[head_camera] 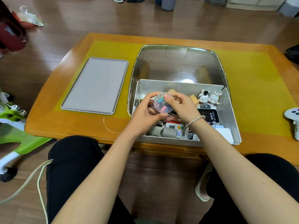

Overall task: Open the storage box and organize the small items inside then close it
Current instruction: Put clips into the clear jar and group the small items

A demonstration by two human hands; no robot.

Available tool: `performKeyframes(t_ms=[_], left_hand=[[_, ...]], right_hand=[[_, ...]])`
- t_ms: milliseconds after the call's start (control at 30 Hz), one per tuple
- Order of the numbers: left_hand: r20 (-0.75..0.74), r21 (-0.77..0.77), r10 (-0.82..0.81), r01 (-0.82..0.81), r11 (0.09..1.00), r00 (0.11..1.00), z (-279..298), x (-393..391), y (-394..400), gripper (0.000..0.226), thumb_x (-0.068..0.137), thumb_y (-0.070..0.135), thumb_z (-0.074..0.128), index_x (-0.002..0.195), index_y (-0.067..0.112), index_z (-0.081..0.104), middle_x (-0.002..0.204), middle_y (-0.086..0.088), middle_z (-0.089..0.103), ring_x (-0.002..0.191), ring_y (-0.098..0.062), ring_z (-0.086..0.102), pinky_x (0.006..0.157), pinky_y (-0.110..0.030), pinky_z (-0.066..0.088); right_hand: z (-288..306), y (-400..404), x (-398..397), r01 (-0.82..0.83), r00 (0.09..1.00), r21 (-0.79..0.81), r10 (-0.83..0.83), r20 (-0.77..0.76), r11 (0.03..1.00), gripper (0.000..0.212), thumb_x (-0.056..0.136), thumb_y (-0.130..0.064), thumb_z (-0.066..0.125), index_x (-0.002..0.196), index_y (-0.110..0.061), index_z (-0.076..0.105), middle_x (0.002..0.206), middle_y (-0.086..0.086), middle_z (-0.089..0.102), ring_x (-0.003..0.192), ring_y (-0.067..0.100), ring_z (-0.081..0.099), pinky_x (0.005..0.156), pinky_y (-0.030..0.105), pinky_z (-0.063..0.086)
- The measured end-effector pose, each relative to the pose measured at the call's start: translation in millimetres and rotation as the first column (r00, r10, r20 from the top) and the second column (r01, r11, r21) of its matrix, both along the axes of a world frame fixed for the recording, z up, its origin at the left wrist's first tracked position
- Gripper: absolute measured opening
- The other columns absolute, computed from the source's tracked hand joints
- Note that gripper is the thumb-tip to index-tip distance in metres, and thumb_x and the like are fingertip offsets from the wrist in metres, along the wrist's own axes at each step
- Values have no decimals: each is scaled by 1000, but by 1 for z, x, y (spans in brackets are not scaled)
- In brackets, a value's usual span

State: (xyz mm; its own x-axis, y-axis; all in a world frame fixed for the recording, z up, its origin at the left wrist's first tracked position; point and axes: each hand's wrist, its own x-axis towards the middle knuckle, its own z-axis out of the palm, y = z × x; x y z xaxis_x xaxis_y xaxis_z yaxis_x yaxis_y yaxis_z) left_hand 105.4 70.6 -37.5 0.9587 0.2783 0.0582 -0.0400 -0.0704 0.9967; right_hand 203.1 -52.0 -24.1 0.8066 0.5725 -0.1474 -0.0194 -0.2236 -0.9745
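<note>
The white storage box stands open on the table, its clear lid swung back behind it. Above the box's left half both hands hold a small round clear container of coloured binder clips. My left hand grips it from the left and below. My right hand pinches its top rim with thumb and fingers; a bracelet circles that wrist. Inside the box lie small figurines, a black Wi-Fi device, a white meter with an orange button and other small items.
A flat grey tray lies on the yellow mat left of the box. A white game controller sits at the table's right edge. A green and white toy and a cable are on the floor to the left.
</note>
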Motion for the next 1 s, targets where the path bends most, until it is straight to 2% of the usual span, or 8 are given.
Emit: performKeyframes(t_ms=[100,233,433,567,667,733,833,1000], left_hand=[[2,3,3,-3,1000,1000,0,0,1,61,76,9,79,124,31,47,108,12,60,93,-1,67,66,-15,53],[-70,-90,19,-25,996,997,1,3,2,46,88,23,67,129,16,47,102,7,67,85,-14,70,62,-23,57],[-150,-109,-41,25,994,988,0,6,3,18,94,27,58,110,19,58,89,7,73,79,-9,70,65,-21,57],[-165,-114,-38,19,993,985,0,8,2,23,92,17,60,113,8,56,93,0,69,73,-4,69,61,-16,54],[-146,-89,-7,-6,996,989,-1,7,3,28,91,12,61,116,2,55,95,-2,67,80,-5,67,71,-17,54],[-131,-77,13,-23,997,991,-1,7,4,29,90,13,63,116,4,55,96,-2,66,86,-8,65,77,-18,54],[-135,-70,7,-16,997,991,-1,7,5,29,90,14,63,116,6,55,97,-1,67,87,-7,66,78,-19,54],[-143,-49,-14,7,999,990,-3,7,5,22,88,16,65,108,13,57,92,4,68,81,0,67,72,-15,53]], right_hand=[[1,-1,4,-37,998,2,37,-49,999,24,87,-37,62,91,-14,66,73,-3,72,67,12,70,49,31,57],[1,1,7,-13,997,71,18,-75,997,22,85,-29,65,91,-7,64,73,1,71,65,18,70,52,38,59],[-3,-5,7,21,999,103,-24,30,995,20,85,-20,66,99,-6,66,83,6,70,71,14,68,58,30,59],[-6,-9,7,-5,1000,121,3,17,993,17,86,-18,65,100,-8,66,81,2,72,71,13,70,57,28,59],[-9,-9,7,-15,998,125,8,56,992,9,86,-23,63,90,-17,68,72,-9,73,69,5,69,59,19,56],[-9,-11,8,-65,997,118,60,40,991,16,81,-33,64,91,-22,70,80,-6,74,78,9,70,69,24,58],[-11,-17,10,-121,986,170,138,-90,978,27,84,-31,61,102,-12,69,91,4,73,87,21,70,74,38,59],[-11,-18,9,-128,984,188,148,-95,974,22,91,-21,55,101,-4,66,84,5,72,77,19,69,65,34,60]])
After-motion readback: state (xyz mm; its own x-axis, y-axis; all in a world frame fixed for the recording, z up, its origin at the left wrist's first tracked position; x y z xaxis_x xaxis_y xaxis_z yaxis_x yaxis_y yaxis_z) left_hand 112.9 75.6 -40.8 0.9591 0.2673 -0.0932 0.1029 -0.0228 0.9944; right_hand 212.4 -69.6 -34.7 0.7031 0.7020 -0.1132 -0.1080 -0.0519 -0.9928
